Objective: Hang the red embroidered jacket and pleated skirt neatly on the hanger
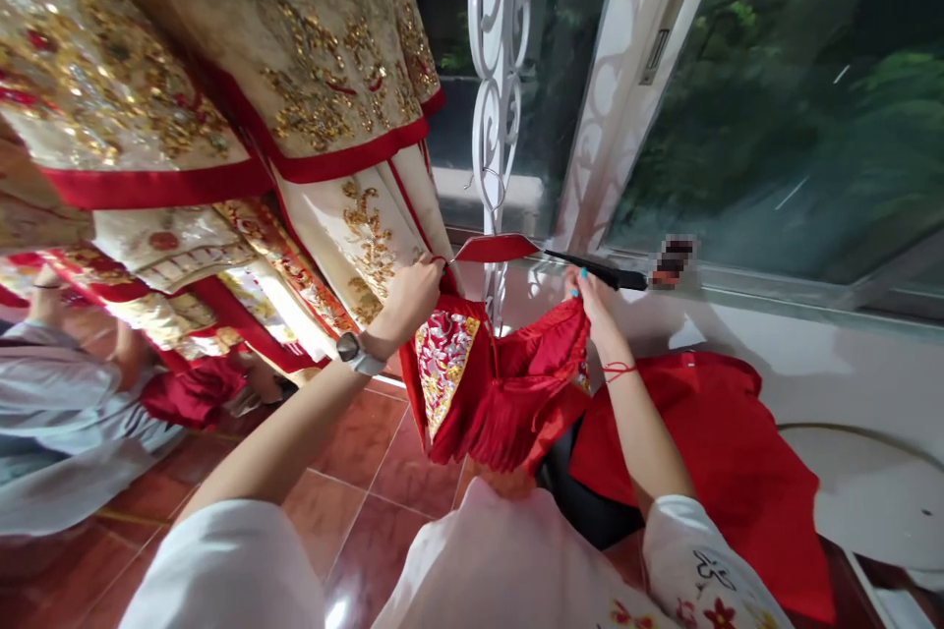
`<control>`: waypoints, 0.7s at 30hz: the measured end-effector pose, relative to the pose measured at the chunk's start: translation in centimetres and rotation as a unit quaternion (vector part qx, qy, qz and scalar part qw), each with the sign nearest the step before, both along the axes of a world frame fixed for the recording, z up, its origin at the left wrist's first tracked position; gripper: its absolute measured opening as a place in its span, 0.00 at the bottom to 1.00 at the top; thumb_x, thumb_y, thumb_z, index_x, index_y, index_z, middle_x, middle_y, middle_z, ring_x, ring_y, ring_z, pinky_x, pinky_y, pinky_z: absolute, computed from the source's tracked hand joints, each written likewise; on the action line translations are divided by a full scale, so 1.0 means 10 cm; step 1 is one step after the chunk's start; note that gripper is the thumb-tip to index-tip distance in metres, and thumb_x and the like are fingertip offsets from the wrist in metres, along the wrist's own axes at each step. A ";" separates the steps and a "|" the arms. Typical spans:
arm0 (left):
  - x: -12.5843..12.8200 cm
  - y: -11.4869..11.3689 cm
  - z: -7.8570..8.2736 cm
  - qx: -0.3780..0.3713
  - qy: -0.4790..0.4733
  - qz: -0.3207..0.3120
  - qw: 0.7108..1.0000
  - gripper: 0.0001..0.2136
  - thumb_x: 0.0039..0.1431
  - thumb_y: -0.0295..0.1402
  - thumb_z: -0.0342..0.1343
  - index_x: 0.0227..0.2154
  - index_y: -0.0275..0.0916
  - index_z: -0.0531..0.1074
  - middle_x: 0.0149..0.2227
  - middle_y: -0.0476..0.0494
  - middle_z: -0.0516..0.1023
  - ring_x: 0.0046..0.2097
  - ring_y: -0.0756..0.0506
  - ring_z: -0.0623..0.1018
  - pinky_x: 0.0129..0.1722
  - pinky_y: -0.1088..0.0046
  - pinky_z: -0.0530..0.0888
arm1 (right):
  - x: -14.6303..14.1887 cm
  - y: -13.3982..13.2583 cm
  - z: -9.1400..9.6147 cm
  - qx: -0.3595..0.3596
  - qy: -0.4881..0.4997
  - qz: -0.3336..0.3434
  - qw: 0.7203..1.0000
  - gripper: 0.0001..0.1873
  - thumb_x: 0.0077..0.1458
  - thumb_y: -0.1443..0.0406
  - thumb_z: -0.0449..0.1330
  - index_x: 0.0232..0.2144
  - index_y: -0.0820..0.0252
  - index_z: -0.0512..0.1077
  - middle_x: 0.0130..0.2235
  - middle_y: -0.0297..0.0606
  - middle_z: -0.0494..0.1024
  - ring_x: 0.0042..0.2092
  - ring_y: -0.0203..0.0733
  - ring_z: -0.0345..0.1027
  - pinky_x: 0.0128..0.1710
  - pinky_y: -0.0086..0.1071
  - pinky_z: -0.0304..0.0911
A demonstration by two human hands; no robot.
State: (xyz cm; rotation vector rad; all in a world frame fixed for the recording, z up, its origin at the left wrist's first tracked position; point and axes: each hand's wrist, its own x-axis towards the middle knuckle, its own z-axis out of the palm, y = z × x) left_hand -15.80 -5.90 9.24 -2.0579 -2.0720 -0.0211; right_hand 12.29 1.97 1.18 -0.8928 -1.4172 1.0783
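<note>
A red gathered garment (508, 393), with an embroidered panel in silver and gold, hangs stretched between my two hands. Its gathered top edge spreads into a wide opening. My left hand (414, 293) is closed on the upper left corner, beside the long cream costume. At the upper right corner, my right hand (590, 295) pinches the edge with closed fingers. Just behind the garment is a hanger (496, 248) with a metal hook and a red middle part. A dark, slim object (609, 273) reaches right from near the hanger, behind my right fingers; its kind is unclear.
Cream costumes (331, 108) with gold embroidery and red trim hang at left. A person in pale clothes (81, 413) is low behind them. A white scrollwork post (496, 49) stands before the windows. Red cloth (708, 472) drapes at right beside a round white surface (870, 501).
</note>
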 end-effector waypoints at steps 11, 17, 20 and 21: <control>0.06 -0.07 0.12 -0.031 0.021 -0.001 0.999 0.16 0.63 0.19 0.42 0.49 0.27 0.70 0.48 0.26 0.76 0.47 0.36 0.81 0.45 0.62 0.77 | 1.40 -0.05 -0.54 0.077 -0.312 0.006 0.947 0.10 0.52 0.66 0.59 0.26 0.59 0.81 0.47 0.44 0.72 0.49 0.46 0.71 0.55 0.42 0.65; 0.15 -0.11 0.14 -0.032 0.028 0.014 0.999 0.17 0.63 0.19 0.41 0.51 0.27 0.69 0.49 0.26 0.76 0.46 0.35 0.82 0.43 0.61 0.78 | 1.42 0.26 0.00 0.192 -0.407 -0.029 0.892 0.21 0.45 0.78 0.53 0.34 0.61 0.83 0.52 0.47 0.74 0.55 0.49 0.70 0.61 0.45 0.61; 0.20 -0.16 0.19 -0.034 0.033 0.037 0.998 0.18 0.63 0.18 0.40 0.50 0.26 0.70 0.51 0.24 0.75 0.46 0.35 0.82 0.42 0.62 0.79 | 1.32 0.33 0.46 0.265 -0.467 -0.024 0.843 0.27 0.45 0.80 0.53 0.42 0.59 0.82 0.55 0.46 0.73 0.56 0.50 0.70 0.61 0.47 0.63; 0.22 -0.18 0.21 -0.035 0.032 0.047 0.998 0.18 0.62 0.17 0.40 0.49 0.26 0.71 0.51 0.24 0.75 0.47 0.35 0.82 0.42 0.62 0.79 | 1.26 0.32 0.61 0.287 -0.485 -0.032 0.826 0.28 0.45 0.80 0.52 0.43 0.58 0.82 0.55 0.46 0.73 0.56 0.50 0.70 0.61 0.47 0.63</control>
